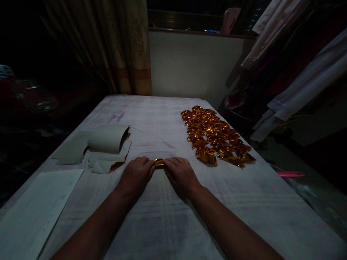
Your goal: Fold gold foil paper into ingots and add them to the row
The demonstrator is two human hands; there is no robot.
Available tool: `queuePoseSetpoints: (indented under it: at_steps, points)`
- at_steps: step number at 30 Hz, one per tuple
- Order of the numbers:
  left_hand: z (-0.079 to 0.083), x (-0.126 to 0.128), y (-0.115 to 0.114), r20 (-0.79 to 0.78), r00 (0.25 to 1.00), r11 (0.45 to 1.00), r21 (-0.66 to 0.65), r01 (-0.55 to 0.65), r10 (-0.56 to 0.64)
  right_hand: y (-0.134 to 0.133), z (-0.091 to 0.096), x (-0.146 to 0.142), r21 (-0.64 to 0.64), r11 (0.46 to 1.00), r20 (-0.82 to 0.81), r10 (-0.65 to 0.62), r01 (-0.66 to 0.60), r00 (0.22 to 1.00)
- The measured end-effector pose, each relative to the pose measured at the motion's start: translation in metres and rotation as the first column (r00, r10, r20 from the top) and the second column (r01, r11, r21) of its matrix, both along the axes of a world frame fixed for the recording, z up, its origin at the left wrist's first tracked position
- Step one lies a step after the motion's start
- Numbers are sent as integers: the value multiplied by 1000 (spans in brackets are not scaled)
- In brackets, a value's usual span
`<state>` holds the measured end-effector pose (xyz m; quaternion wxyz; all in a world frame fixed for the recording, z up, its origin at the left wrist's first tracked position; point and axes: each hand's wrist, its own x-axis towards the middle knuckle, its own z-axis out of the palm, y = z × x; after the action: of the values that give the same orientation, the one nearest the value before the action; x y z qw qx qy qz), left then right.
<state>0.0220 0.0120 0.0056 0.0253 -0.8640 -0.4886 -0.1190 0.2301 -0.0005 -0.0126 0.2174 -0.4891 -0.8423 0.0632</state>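
Observation:
Between my two hands, at the middle of the table, lies a small rolled piece of gold foil paper (158, 163). My left hand (137, 172) is closed on its left end, fingers pressed together. The right end is pinched by my right hand (181, 174). Only the shiny middle of the roll shows; both ends are hidden under the fingers. To the right, a cluster of folded gold foil pieces (214, 133) covers part of the cloth. Left of my hands are sheets of foil paper (107, 139), pale back up, one curled, with a gold corner showing.
A plaid cloth (162, 216) covers the table. White paper (38, 209) lies at the front left. A curtain (130, 47) hangs behind, and clothes (303, 86) hang at right. A pink handle (291, 174) sticks out by the right edge. A pink jug (230, 21) stands on the sill.

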Motion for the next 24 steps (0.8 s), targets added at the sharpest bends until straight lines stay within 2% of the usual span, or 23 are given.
queuePoseSetpoints:
  at_steps: [2,4,6,8,12,16,18,21,24]
  points:
    - [-3,-2,1,45,999,1000,5,28,-28,3,2,1,19,1000,-15,-12,12,1000]
    - [-5,-4,-1,166,985,999,17,42,-44,5,2,2,40,998,-43,-43,45,998]
    - [-7,-4,-3,312,950,1000,1,16,-16,6,2,4,30,995,-96,-88,91,992]
    - [-9,-2,-5,379,925,999,-40,-24,37,6,1,5,-11,989,-130,-149,149,980]
    - [-11,2,-4,271,960,997,-48,-62,73,8,0,4,-55,962,-73,-272,269,959]
    - [-10,4,-5,208,976,997,23,-68,61,7,2,1,-34,950,-33,-311,310,950]
    - [-8,6,-10,181,983,998,63,-30,18,6,3,-1,-16,947,-20,-321,321,947]
    - [-9,13,-24,113,989,995,58,87,-93,6,3,-1,0,950,-4,-313,313,950]
    - [-14,21,-36,72,991,992,68,106,-110,3,3,0,4,963,-4,-271,271,963]
